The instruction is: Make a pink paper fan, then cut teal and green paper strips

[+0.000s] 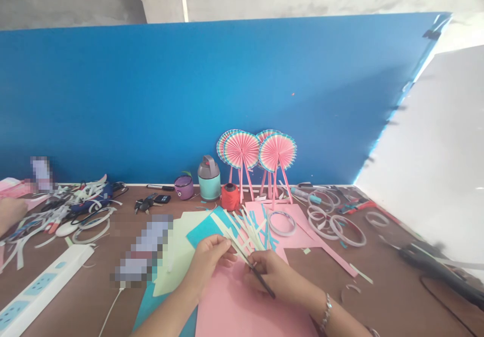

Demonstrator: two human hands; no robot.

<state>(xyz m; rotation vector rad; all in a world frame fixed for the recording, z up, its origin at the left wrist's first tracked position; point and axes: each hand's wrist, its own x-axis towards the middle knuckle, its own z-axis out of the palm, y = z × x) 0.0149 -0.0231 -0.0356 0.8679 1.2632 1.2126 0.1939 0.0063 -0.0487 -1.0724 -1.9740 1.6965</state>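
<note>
My left hand (pixel 212 261) has its thumb and fingers pinched together at a narrow pale paper strip (pixel 238 248) that runs toward the right hand. My right hand (pixel 272 272) is closed around a slim black stick-like tool (pixel 263 280), tilted with its lower end toward me; its exact kind is unclear. Both hands hover close together over a pink paper sheet (pixel 227 306). Just beyond the fingers lies a loose bunch of pale green strips (pixel 251 228), with blue strips (pixel 269 243) among them. A blue paper piece (pixel 198 228) lies by the left hand.
Pink folding paper fans (pixel 242 150) stand against the blue partition (pixel 151 100). Tape rolls (pixel 348 231) lie at right, near a black corded tool (pixel 438 266). A power strip (pixel 45 289) and a blurred phone-like object (pixel 145 248) are at left. Another person's hand (pixel 11 213) shows far left.
</note>
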